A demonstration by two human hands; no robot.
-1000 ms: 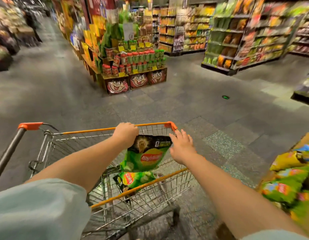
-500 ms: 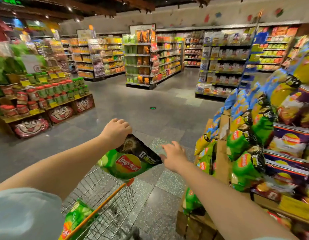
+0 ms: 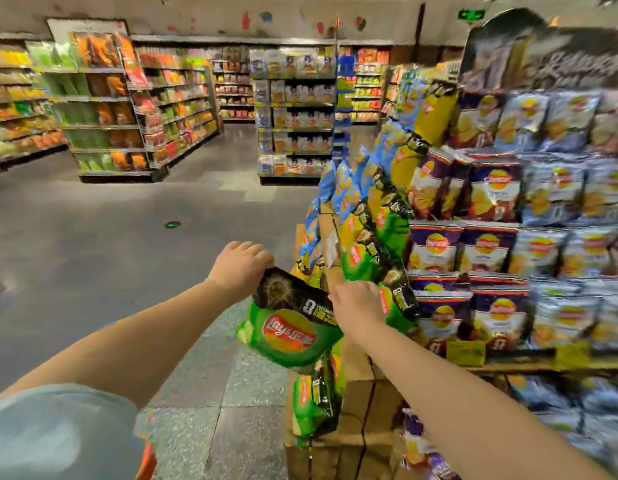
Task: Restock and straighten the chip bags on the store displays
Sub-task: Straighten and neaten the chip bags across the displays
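Note:
A green Lay's chip bag (image 3: 288, 336) hangs in front of me at the left end of the chip display. My left hand (image 3: 240, 266) grips its black top edge from above. My right hand (image 3: 358, 304) is at the bag's top right corner, fingers curled there, right against the green bags (image 3: 361, 259) hanging on the cardboard end stand (image 3: 356, 389). More green bags (image 3: 311, 403) sit lower on that stand. Blue and purple chip bags (image 3: 494, 251) fill the shelves to the right.
Open grey floor (image 3: 110, 258) lies to the left and ahead. Snack shelving (image 3: 106, 133) stands at the back left and another unit (image 3: 293, 133) at the back centre. An orange piece of the cart (image 3: 146, 459) shows at the bottom left.
The view has swung right from the cart to the chip display. The green bag came up out of the cart in my left hand, and my right hand closed in on its corner.

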